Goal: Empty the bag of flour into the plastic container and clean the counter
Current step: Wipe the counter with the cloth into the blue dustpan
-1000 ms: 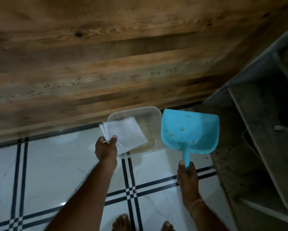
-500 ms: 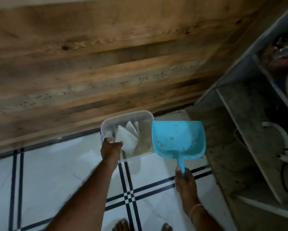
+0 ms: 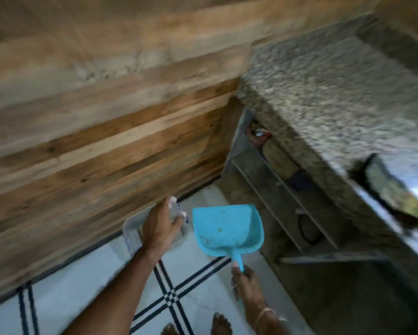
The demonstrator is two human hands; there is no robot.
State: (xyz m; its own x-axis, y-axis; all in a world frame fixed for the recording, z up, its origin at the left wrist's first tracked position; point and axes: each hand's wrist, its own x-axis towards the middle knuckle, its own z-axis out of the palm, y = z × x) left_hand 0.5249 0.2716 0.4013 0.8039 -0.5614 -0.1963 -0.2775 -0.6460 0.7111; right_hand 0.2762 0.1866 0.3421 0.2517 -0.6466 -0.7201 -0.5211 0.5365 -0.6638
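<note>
The left hand (image 3: pixel 162 226) is reaching down over the plastic container (image 3: pixel 130 228) and seems to be gripping it by its right rim, though blur is softening the fingers. The right hand (image 3: pixel 246 284) is clenching the handle of a blue dustpan (image 3: pixel 227 228), which is hanging just right of the container with a few pale specks lying in its pan. Both are being held low over the floor (image 3: pixel 82 286), near the wooden wall (image 3: pixel 106 141).

The one-handed rim grip is looking like the weak point: a smooth plastic tub held at one edge could be tipping or slipping loose, spilling whatever is inside. The dustpan is sitting tilted, so its leftover grit could be sliding off onto the tiles. Bare feet (image 3: pixel 220 325) are standing on glossy tile, so any spilt flour would be making it slippery.

The floor is showing white tiles crossed by dark stripes. At far right a speckled stone bench (image 3: pixel 336 93) is overhanging open shelves (image 3: pixel 275 189) holding dim, unclear items.
</note>
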